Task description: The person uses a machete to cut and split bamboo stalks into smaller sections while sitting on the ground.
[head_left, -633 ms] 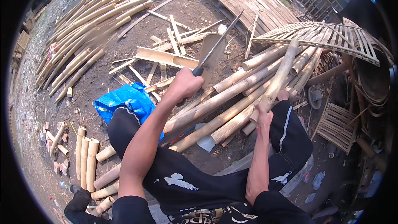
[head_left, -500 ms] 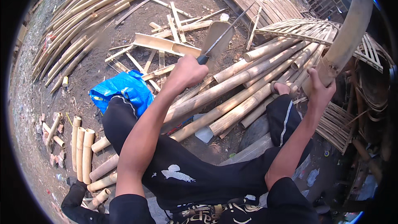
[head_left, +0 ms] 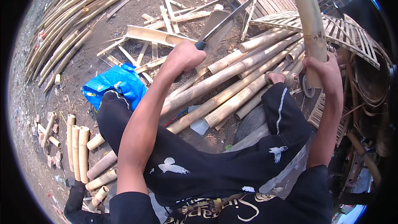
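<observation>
My left hand [head_left: 188, 57] is closed around the dark handle of a long-bladed knife [head_left: 228, 22], its blade pointing up and away to the right. A curved piece of split bamboo [head_left: 215, 18] lies partly behind the blade. On the right, my right hand [head_left: 327, 69] grips the lower end of a thick bamboo pole [head_left: 311, 16], held nearly upright, with its top out of the picture. Knife and pole are well apart. Between my hands, several long bamboo poles [head_left: 232, 74] lie in a slanting pile, close to my right foot [head_left: 277, 77].
A blue plastic bag [head_left: 114, 84] lies beside my left knee. Long bamboo poles [head_left: 76, 20] are stacked at the far left, short cut lengths [head_left: 83, 151] at the lower left. Split pieces [head_left: 143, 34] litter the dirt ahead. Slatted bamboo panels [head_left: 354, 45] stand at right.
The pole in my right hand has swung from leaning right to nearly upright and shifted left. The knife has turned, showing more of its blade's flat side. My view has shifted slightly.
</observation>
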`<action>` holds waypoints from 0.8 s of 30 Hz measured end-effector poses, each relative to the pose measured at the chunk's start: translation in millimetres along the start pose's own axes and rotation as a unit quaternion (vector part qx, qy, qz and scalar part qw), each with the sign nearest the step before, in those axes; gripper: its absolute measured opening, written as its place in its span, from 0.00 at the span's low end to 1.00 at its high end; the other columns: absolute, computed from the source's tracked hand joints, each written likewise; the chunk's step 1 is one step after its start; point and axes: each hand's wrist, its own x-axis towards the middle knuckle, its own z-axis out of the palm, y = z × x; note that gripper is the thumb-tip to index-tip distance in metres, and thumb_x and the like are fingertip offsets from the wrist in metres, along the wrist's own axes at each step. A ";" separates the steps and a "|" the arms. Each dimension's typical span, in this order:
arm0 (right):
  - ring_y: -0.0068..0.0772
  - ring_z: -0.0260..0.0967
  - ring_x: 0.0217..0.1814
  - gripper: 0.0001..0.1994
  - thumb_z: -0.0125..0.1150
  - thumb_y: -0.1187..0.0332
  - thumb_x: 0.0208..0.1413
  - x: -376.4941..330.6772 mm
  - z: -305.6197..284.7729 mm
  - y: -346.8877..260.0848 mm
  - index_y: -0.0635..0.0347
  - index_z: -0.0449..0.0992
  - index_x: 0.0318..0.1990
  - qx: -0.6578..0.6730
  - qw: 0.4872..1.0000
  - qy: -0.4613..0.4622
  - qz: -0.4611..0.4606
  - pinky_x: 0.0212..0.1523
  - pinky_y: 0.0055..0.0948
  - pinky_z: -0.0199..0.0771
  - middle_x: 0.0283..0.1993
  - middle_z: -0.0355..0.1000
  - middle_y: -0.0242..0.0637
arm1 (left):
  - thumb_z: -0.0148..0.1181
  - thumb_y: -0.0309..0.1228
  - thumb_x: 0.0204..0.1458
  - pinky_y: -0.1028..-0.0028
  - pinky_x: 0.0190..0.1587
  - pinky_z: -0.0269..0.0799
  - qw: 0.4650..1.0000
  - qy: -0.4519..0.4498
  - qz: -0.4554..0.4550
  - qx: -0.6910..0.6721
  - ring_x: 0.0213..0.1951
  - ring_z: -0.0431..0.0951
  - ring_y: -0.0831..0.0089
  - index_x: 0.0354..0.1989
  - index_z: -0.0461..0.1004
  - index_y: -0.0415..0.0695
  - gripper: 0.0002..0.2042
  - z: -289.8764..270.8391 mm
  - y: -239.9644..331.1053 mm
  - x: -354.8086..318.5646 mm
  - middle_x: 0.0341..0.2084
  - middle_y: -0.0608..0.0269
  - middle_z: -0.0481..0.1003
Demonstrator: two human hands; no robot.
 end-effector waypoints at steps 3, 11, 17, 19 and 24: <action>0.27 0.77 0.35 0.15 0.69 0.69 0.48 -9.0 -34.2 -14.2 0.69 0.77 0.41 0.036 0.959 0.239 -0.149 0.38 0.26 0.76 0.31 0.76 0.38 | 0.51 0.32 0.42 0.61 0.33 0.75 1.000 -0.002 0.020 0.015 0.27 0.81 0.55 0.30 0.76 0.26 0.17 -2.6 8.4 -3.6 0.24 0.41 0.78; 0.27 0.73 0.32 0.19 0.71 0.64 0.39 12.8 76.2 107.0 0.71 0.78 0.35 -0.116 0.986 -0.104 0.056 0.38 0.30 0.75 0.30 0.77 0.38 | 0.53 0.32 0.41 0.62 0.28 0.75 0.993 -0.005 0.017 0.117 0.22 0.80 0.58 0.28 0.79 0.29 0.15 -9.2 17.7 -11.0 0.20 0.46 0.78; 0.25 0.73 0.32 0.17 0.69 0.65 0.43 -21.1 -12.6 26.9 0.68 0.78 0.38 -0.047 0.999 0.008 -0.012 0.38 0.26 0.72 0.32 0.77 0.35 | 0.52 0.31 0.44 0.61 0.29 0.75 0.993 0.015 -0.015 0.118 0.24 0.81 0.58 0.28 0.77 0.26 0.16 -9.5 -3.7 1.1 0.21 0.43 0.78; 0.27 0.75 0.36 0.17 0.69 0.64 0.47 -35.5 -31.9 3.1 0.67 0.78 0.40 -0.024 0.979 0.176 -0.104 0.42 0.26 0.72 0.34 0.78 0.37 | 0.52 0.32 0.44 0.61 0.29 0.76 0.990 0.011 -0.002 0.139 0.24 0.81 0.57 0.29 0.78 0.26 0.17 -3.3 -3.7 3.3 0.22 0.42 0.79; 0.27 0.76 0.37 0.15 0.71 0.66 0.50 2.2 49.3 49.1 0.65 0.79 0.41 0.145 0.914 0.308 -0.221 0.43 0.26 0.74 0.36 0.80 0.39 | 0.54 0.34 0.45 0.61 0.30 0.76 0.988 0.010 -0.002 0.153 0.24 0.82 0.56 0.32 0.78 0.25 0.19 -0.9 -11.3 0.6 0.23 0.40 0.79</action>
